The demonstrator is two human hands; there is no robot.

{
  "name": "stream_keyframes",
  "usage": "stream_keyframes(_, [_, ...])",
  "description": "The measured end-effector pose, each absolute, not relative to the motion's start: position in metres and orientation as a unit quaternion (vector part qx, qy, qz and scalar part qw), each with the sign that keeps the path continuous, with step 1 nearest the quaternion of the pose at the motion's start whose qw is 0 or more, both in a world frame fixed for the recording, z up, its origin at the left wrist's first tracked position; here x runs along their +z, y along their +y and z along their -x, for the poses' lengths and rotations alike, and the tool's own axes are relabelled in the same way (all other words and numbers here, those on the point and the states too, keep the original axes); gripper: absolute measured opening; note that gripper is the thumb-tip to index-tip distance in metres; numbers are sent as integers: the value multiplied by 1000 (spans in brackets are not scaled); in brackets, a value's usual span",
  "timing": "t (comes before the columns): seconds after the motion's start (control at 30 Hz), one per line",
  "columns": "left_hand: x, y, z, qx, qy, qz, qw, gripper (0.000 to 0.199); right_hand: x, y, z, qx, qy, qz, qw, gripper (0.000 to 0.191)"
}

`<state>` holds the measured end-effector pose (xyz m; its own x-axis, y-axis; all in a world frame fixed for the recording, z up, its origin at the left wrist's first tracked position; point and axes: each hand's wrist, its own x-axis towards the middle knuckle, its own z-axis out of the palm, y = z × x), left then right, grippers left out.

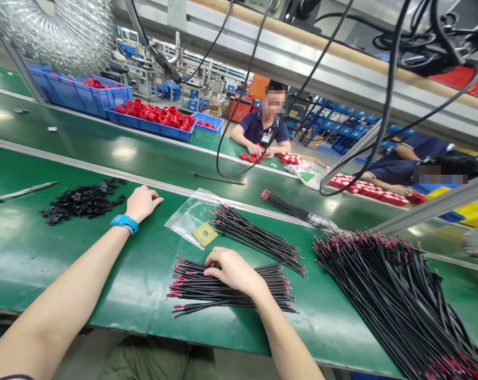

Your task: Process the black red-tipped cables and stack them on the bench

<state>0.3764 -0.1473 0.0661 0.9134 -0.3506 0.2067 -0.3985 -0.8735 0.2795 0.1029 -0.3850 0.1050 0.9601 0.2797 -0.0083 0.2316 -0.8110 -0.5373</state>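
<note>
My left hand (143, 203), with a blue wristband (125, 224), rests near the back of the green bench, just right of a pile of small black plastic clips (84, 200). Its thumb points out to the right; nothing shows in it, though some fingers are hidden beneath. Over a bundle of short black cables (191, 287) with red ends, my right hand (231, 268) is curled, thumb and fingertips down among the cables. Its gripping fingers are partly hidden. A second bundle of black cables (258, 235) lies behind it, beside a clear plastic bag (189, 216) and a yellowish square plate with a hole (204, 234).
A large heap of black cables (397, 295) covers the right side. A wrapped cable bundle (290, 206) lies behind. Blue bins (151, 129) of red parts stand at the far left. Loose wires (258, 47) hang overhead. A co-worker (262, 126) handles red parts opposite.
</note>
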Motion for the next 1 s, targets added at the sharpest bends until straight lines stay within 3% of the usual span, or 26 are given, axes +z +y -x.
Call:
stream_keyframes(0.27, [82, -160, -351, 36, -226, -973, 30, 32, 109, -381, -99, 23, -156, 958, 238, 6])
stream_keyframes(0.43, [83, -163, -346, 51, -234, -971, 22, 31, 107, -384, -103, -25, -114, 957, 266, 8])
stream_keyframes(0.6, [79, -164, -348, 61, -244, -968, 23, 30, 92, -396, -117, -148, -8, 949, 277, 17])
stream_keyframes(1.0, [78, -164, -344, 72, -256, -964, 28, 31, 62, -396, -130, -172, 5, 975, 140, 20])
